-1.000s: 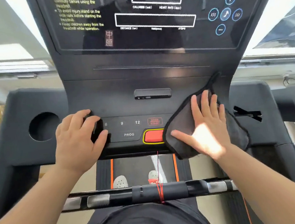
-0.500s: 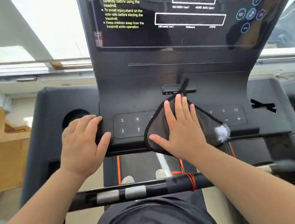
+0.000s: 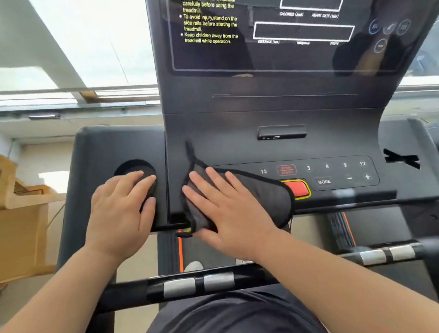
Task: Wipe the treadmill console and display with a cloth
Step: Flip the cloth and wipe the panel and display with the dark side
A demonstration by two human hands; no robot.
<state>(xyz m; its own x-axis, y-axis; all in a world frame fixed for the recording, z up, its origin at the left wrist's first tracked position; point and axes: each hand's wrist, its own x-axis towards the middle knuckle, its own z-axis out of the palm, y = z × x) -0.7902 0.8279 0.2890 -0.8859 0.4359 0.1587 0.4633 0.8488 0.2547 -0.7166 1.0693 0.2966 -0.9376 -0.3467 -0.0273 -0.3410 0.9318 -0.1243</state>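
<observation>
The black treadmill console [image 3: 269, 115] fills the middle of the view, with its glossy display [image 3: 278, 56] above and a button panel [image 3: 326, 173] lower down. A dark grey cloth [image 3: 270, 196] lies flat on the left end of the button panel. My right hand [image 3: 227, 207] presses on the cloth with fingers spread, covering the left buttons. The cloth's right edge overlaps part of the red stop button [image 3: 297, 188]. My left hand [image 3: 122, 210] rests flat on the left side tray, over the round cup holder [image 3: 134, 170], and holds nothing.
A black handlebar [image 3: 196, 283] with silver pulse sensors crosses below my forearms. The running belt with orange edge stripes [image 3: 180, 251] shows beneath it. A wooden piece of furniture [image 3: 9, 217] stands at the left. The right side tray [image 3: 407, 167] has a slot.
My right hand has slid the cloth leftward across the button panel, from the right side past the red button to the left end. My left hand has shifted left onto the cup holder.
</observation>
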